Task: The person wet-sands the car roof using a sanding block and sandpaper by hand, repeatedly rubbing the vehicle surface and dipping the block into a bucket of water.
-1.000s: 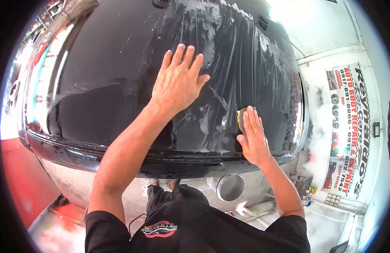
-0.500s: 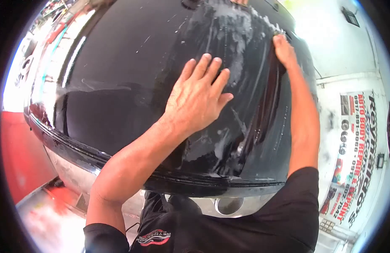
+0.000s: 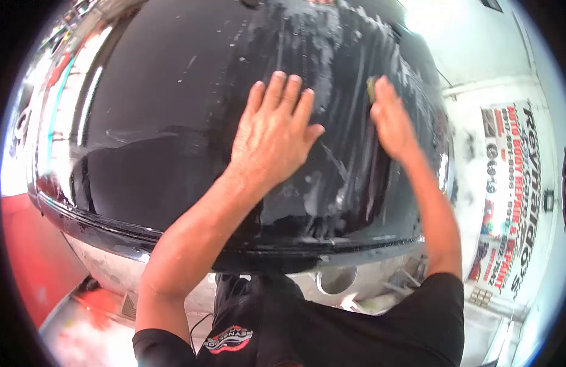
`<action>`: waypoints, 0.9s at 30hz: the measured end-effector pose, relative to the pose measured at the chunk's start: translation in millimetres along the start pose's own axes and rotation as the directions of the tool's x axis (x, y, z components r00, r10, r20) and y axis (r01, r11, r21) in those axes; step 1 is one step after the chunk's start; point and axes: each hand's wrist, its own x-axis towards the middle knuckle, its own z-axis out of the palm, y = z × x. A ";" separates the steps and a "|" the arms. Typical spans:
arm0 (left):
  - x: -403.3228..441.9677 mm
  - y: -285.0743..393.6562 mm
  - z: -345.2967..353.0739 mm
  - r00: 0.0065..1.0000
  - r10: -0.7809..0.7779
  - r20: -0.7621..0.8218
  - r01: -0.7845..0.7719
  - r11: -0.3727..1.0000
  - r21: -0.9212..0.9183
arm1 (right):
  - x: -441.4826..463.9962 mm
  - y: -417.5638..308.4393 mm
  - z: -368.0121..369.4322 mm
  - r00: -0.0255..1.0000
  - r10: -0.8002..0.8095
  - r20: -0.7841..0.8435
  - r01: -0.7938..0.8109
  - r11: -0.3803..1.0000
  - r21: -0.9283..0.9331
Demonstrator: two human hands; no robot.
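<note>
Our left hand lies spread on the black panel; our right presses the pad.

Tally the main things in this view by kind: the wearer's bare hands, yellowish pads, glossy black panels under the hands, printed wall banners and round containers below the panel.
Wearer's hands: 2 (left hand, right hand)
Yellowish pad: 1
Glossy black panel: 1
Printed wall banner: 1
Round container: 1
Total: 6
</note>
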 end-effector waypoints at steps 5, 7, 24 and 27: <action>-1.7 -7.2 5.3 0.999 0.017 -0.027 -0.017 1.000 0.001 | 208.6 75.3 0.0 0.974 0.213 -0.075 -0.215 0.976 -0.021; -2.0 -5.7 2.0 0.999 0.025 -0.028 -0.025 1.000 -0.004 | 212.3 71.1 3.4 0.971 0.186 -0.149 -0.192 0.981 -0.029; -0.2 -3.5 1.7 0.999 0.007 -0.041 -0.008 1.000 -0.024 | 81.9 -27.6 9.3 0.995 -0.089 -0.043 0.091 0.994 0.051; -1.0 -7.7 7.5 0.998 0.016 -0.054 -0.018 0.999 -0.049 | 206.1 34.8 26.0 0.988 0.028 -0.154 -0.030 0.999 -0.012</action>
